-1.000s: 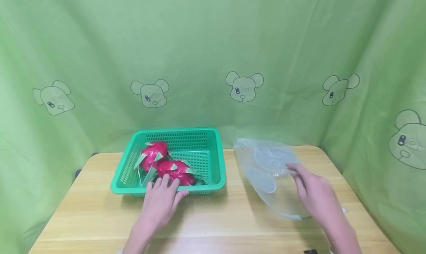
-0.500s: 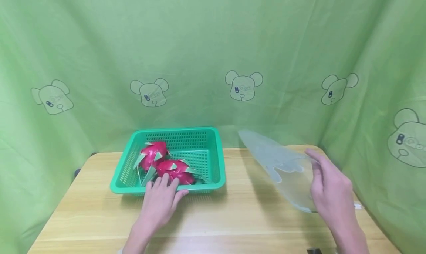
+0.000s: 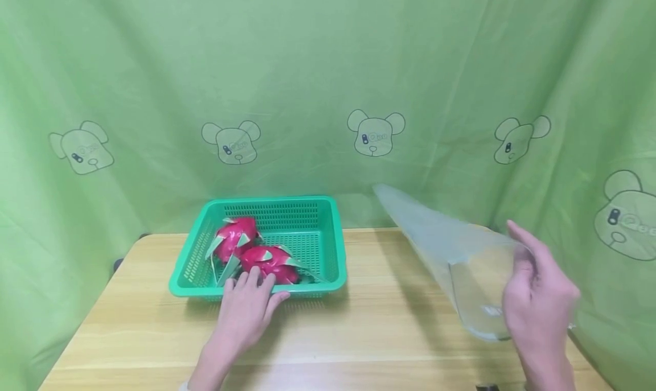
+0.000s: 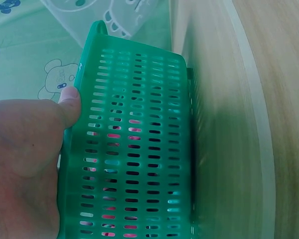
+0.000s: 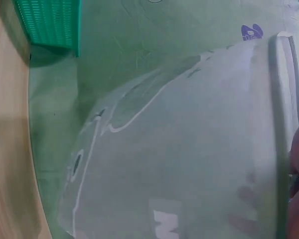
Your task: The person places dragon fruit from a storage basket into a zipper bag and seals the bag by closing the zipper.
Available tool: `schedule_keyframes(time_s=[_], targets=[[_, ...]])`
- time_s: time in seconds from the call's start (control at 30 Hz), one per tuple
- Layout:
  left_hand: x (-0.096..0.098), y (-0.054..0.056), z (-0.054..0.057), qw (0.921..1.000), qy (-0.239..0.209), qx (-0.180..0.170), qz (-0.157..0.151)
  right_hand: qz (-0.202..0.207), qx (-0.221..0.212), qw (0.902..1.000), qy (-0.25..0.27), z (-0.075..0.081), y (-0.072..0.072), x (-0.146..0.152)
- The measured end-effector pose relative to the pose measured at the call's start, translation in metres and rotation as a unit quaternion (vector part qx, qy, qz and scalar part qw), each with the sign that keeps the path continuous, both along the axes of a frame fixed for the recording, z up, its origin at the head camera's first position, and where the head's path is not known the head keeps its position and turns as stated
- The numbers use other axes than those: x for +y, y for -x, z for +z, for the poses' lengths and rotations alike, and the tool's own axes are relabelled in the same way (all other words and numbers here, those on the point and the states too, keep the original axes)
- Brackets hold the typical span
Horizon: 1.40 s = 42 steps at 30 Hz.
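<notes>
From afar I am gripping the basket (image 3: 312, 289) by its near rim with my curled left hand (image 3: 246, 312); two fruits (image 3: 277, 260) are lying inside. Right of the basket, my right hand (image 3: 540, 300) is pinching the tilted bag (image 3: 435, 231) by its edge, which, I think, is needing a light, steady pinch

Plastic bag (image 5: 189, 149) blurred and cropped in right wrist view, black object (image 3: 487, 387) cut off, unidentifiable

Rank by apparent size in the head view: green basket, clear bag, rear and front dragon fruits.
1. Green basket
2. Clear bag
3. Rear dragon fruit, front dragon fruit: unsure; the left hand partly covers the front one
</notes>
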State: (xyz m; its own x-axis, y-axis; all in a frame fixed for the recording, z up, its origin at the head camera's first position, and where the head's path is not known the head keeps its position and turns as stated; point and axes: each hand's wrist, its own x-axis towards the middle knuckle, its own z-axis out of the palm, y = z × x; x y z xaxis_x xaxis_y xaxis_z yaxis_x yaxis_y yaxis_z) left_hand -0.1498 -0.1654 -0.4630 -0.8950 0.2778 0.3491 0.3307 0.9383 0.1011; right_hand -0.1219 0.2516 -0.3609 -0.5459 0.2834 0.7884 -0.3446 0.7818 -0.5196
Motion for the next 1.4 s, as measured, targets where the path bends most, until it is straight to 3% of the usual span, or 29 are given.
schedule_keyframes(time_s=[0.23, 0.4, 0.5, 0.67, 0.83, 1.07, 1.13, 1.3, 1.4], targets=[[0.0, 0.0, -0.001, 1.0, -0.002, 0.001, -0.004, 0.02, -0.013, 0.9901, 0.138, 0.008, -0.006, 0.0], [0.001, -0.002, -0.003, 1.0, -0.001, -0.006, -0.003, 0.016, 0.017, 0.9769, 0.212, 0.018, -0.013, -0.002], [0.002, -0.003, -0.003, 1.0, 0.0, -0.003, -0.003, 0.037, 0.075, 0.9567, 0.278, 0.023, -0.014, -0.002], [0.002, -0.005, -0.004, 1.0, -0.001, -0.006, -0.002, 0.116, 0.19, 0.9074, 0.357, 0.026, -0.015, -0.002], [0.001, -0.006, -0.005, 1.0, -0.002, -0.009, -0.002, 0.103, 0.188, 0.8931, 0.395, 0.03, -0.016, -0.001], [0.003, -0.004, -0.007, 1.0, -0.006, -0.004, -0.003, 0.019, 0.098, 0.9382, 0.331, 0.03, -0.018, -0.001], [0.004, -0.004, -0.007, 1.0, -0.006, -0.008, 0.0, 0.014, 0.081, 0.9447, 0.317, 0.028, -0.017, -0.001], [0.004, -0.002, -0.005, 0.9998, -0.006, -0.015, 0.014, 0.033, 0.06, 0.9456, 0.318, 0.024, -0.013, -0.004], [0.001, 0.001, -0.002, 0.9998, -0.011, -0.008, 0.017, 0.065, 0.059, 0.9398, 0.33, 0.023, -0.007, -0.007]])
